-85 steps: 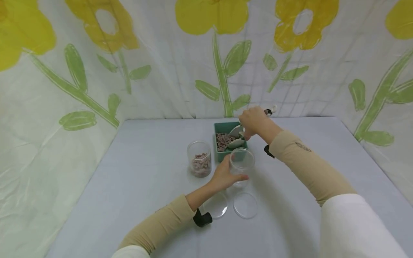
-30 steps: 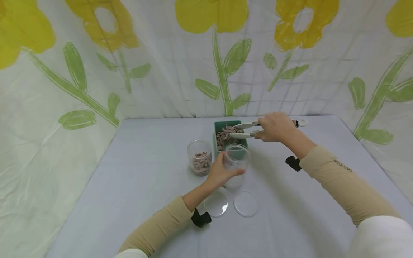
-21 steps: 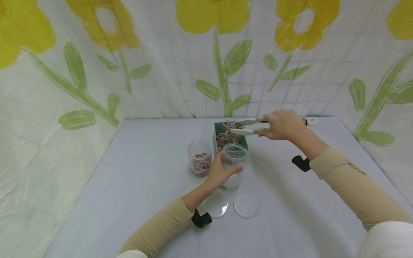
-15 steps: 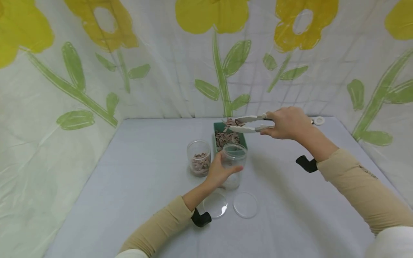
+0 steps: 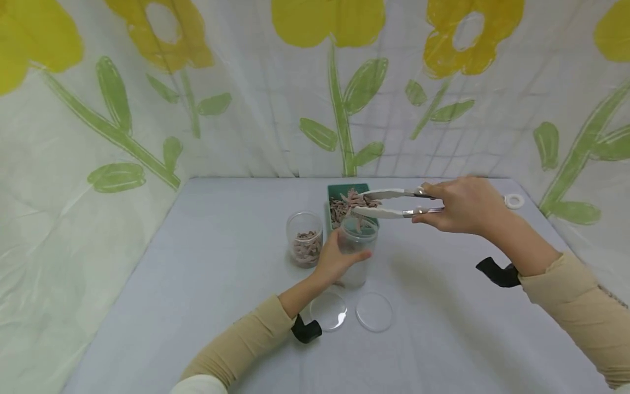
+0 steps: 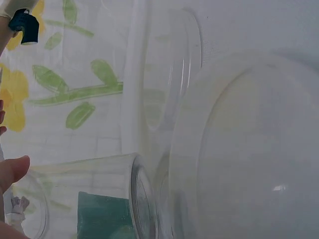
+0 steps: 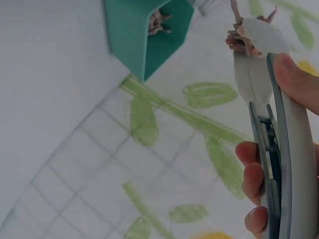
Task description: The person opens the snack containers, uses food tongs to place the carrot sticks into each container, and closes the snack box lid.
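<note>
My right hand grips white-tipped tongs, its fingers wrapped around the handles. Pinched between the tong tips is a clump of brownish-pink strips, held close over the mouth of a clear jar. The left hand holds that jar upright around its side, thumb to the right. Behind the jar stands a green bin with more of the strips in it. In the left wrist view, the jar's clear wall shows the green bin through it.
To the left stands a second clear jar, partly filled with strips. Two clear round lids, a left lid and a right lid, lie in front of the jars. A flower-painted curtain hangs behind the table.
The tongs have picked up strips from the green bin and risen out of it. My right hand has shifted right and nearer, bringing the strips over the jar. The left hand barely moved.
</note>
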A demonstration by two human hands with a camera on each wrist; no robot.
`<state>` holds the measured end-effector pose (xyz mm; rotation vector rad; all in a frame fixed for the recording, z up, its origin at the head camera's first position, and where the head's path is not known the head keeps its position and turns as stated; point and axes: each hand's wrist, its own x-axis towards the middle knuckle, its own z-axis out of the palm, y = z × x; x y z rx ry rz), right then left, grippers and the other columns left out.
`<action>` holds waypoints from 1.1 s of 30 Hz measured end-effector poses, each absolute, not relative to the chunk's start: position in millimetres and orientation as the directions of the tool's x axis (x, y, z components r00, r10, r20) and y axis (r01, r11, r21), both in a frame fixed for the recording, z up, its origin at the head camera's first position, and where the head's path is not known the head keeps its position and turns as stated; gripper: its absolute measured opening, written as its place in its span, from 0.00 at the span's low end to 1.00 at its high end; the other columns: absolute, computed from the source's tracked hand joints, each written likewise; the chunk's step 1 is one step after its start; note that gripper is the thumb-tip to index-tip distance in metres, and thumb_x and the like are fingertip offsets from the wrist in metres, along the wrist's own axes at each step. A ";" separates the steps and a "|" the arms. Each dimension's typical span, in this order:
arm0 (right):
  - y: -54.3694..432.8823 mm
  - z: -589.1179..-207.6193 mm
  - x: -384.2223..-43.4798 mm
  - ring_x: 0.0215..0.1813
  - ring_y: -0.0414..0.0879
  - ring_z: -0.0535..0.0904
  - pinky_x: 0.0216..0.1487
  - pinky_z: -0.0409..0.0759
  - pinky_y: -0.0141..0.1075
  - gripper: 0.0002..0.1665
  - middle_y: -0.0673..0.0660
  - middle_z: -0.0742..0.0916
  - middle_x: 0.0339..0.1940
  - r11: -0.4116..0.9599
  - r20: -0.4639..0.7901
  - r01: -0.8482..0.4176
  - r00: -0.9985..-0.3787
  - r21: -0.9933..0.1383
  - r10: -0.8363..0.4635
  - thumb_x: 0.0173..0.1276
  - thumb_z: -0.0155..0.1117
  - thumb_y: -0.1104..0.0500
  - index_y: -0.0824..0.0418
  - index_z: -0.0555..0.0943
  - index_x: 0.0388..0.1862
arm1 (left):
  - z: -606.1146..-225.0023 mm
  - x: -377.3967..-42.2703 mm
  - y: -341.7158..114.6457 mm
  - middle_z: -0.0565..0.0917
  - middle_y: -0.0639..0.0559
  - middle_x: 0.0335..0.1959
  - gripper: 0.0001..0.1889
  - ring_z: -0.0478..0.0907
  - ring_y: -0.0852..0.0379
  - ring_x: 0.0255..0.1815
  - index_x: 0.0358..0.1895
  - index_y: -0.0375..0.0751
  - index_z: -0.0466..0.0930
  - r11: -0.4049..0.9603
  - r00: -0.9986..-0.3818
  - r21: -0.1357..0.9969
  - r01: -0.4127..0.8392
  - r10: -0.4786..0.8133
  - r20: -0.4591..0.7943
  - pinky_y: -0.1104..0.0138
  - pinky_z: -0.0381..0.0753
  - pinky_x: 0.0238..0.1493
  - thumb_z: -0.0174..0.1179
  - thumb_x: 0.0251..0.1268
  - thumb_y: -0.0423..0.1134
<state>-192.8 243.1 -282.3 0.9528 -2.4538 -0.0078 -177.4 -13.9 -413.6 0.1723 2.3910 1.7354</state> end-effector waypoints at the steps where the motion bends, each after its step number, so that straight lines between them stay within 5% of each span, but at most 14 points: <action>1: 243.2 -283.5 -190.7 0.10 0.38 0.58 0.09 0.58 0.35 0.54 0.48 0.76 0.11 0.748 0.453 -0.636 -0.619 0.189 -0.641 0.62 0.27 0.19 0.61 0.83 0.34 | -413.4 -177.1 -14.0 0.65 0.34 0.70 0.46 0.61 0.39 0.71 0.72 0.31 0.57 0.312 -0.977 0.950 -0.006 0.201 -0.073 0.49 0.60 0.70 0.73 0.54 0.46; 3: 243.9 -284.9 -187.5 0.10 0.39 0.61 0.09 0.60 0.35 0.54 0.52 0.83 0.16 0.737 0.443 -0.645 -0.611 0.202 -0.656 0.63 0.28 0.20 0.63 0.85 0.37 | -413.3 -176.3 -14.3 0.65 0.34 0.69 0.46 0.62 0.39 0.70 0.71 0.31 0.57 0.323 -0.978 0.946 0.013 0.203 -0.056 0.49 0.61 0.69 0.73 0.54 0.46; 5: 244.8 -284.9 -185.5 0.10 0.40 0.64 0.09 0.61 0.34 0.47 0.56 0.87 0.23 0.726 0.428 -0.653 -0.605 0.216 -0.672 0.63 0.47 0.22 0.64 0.86 0.39 | -412.9 -175.9 -14.8 0.66 0.34 0.69 0.46 0.62 0.39 0.70 0.71 0.31 0.57 0.330 -0.978 0.944 0.019 0.203 -0.051 0.49 0.61 0.69 0.73 0.54 0.46; 8: 246.6 -283.3 -183.7 0.11 0.41 0.68 0.10 0.64 0.35 0.37 0.59 0.89 0.29 0.715 0.389 -0.662 -0.612 0.225 -0.689 0.52 0.72 0.33 0.65 0.86 0.40 | -413.8 -176.0 -15.3 0.66 0.35 0.69 0.46 0.62 0.39 0.70 0.71 0.31 0.58 0.340 -0.978 0.940 0.030 0.204 -0.042 0.49 0.61 0.69 0.73 0.53 0.46; 10: 247.6 -281.5 -183.3 0.12 0.42 0.69 0.11 0.66 0.35 0.33 0.59 0.89 0.30 0.703 0.370 -0.673 -0.608 0.229 -0.703 0.41 0.79 0.43 0.65 0.87 0.40 | -414.6 -176.3 -15.2 0.66 0.35 0.69 0.46 0.62 0.40 0.70 0.71 0.32 0.58 0.346 -0.978 0.937 0.038 0.205 -0.036 0.49 0.62 0.69 0.73 0.53 0.46; 17: 251.3 -273.8 -185.0 0.14 0.41 0.69 0.12 0.66 0.36 0.29 0.49 0.84 0.21 0.658 0.311 -0.712 -0.585 0.246 -0.749 0.49 0.75 0.38 0.60 0.84 0.37 | -415.3 -175.0 -13.5 0.69 0.36 0.67 0.46 0.65 0.41 0.68 0.70 0.31 0.60 0.367 -0.977 0.926 0.086 0.212 0.007 0.51 0.63 0.68 0.75 0.50 0.45; 18: 250.8 -272.1 -183.7 0.15 0.42 0.71 0.12 0.67 0.37 0.29 0.50 0.85 0.22 0.659 0.292 -0.710 -0.594 0.246 -0.749 0.42 0.79 0.42 0.60 0.85 0.37 | -416.1 -174.9 -13.2 0.69 0.37 0.67 0.47 0.65 0.41 0.67 0.70 0.32 0.61 0.371 -0.976 0.923 0.097 0.216 0.016 0.50 0.64 0.67 0.76 0.49 0.45; 33: 231.8 -261.8 -177.7 0.22 0.43 0.79 0.17 0.72 0.36 0.30 0.50 0.88 0.29 0.613 0.117 -0.748 -0.605 0.257 -0.788 0.45 0.80 0.43 0.59 0.83 0.42 | -419.5 -175.9 -14.0 0.73 0.40 0.61 0.43 0.71 0.43 0.61 0.66 0.35 0.67 0.406 -0.919 0.859 0.313 0.359 0.165 0.48 0.70 0.61 0.77 0.43 0.38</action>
